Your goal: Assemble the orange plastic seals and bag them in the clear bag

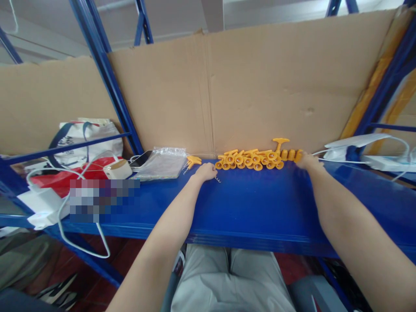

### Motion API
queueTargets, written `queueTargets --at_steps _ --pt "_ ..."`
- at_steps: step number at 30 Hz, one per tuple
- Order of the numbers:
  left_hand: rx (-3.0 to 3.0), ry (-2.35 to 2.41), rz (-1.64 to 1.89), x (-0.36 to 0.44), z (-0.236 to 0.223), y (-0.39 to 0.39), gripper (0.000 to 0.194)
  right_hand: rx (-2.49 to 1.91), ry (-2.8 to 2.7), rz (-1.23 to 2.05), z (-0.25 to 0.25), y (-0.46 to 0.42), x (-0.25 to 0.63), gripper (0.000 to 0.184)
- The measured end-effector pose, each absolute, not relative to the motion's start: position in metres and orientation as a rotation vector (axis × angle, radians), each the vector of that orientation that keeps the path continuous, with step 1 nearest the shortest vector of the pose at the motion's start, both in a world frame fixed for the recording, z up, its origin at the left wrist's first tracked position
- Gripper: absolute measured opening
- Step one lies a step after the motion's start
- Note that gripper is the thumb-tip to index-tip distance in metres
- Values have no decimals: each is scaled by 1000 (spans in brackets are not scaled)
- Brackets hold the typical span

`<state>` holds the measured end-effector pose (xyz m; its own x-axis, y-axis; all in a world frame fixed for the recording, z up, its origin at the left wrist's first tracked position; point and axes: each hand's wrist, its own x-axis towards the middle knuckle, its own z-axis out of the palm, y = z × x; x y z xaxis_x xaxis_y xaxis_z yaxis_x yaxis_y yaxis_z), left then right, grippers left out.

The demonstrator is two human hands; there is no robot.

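Note:
My left hand (206, 172) is closed round a corkscrew, whose thin metal spiral (219, 180) pokes out below the fingers. Just left of it lie a few yellow corkscrews (194, 161) with bare spirals. To its right, a stacked row of yellow corkscrews (248, 160) has round hollow ends facing me. One yellow T-shaped piece (281, 144) stands upright at the right end of that row. My right hand (307, 161), slightly blurred, has its fingers closed on the last of several upright yellow caps (291, 155).
A blue shelf table (247, 208) runs across, with a cardboard panel (260, 86) behind it. At left are clear plastic bags (165, 162), a phone (141, 159), white chargers (43, 203) with cables, and a cloth bag (86, 138). White items with cables (386, 162) lie far right.

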<state>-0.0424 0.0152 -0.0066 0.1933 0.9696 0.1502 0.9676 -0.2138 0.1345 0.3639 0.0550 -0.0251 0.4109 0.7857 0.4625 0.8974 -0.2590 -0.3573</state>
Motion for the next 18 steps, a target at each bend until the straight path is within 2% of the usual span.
queueTargets --at_steps 3,13,18 --pt "2421 1963 318 -42 -7 16 25 -2263 -1289 -78 -19 50 353 48" --pt "2411 1974 351 -43 -12 21 25 -2307 -1277 -238 -4 24 331 43" --pt "2421 1972 333 -43 -11 21 25 -2368 -1310 -64 0 27 342 48"
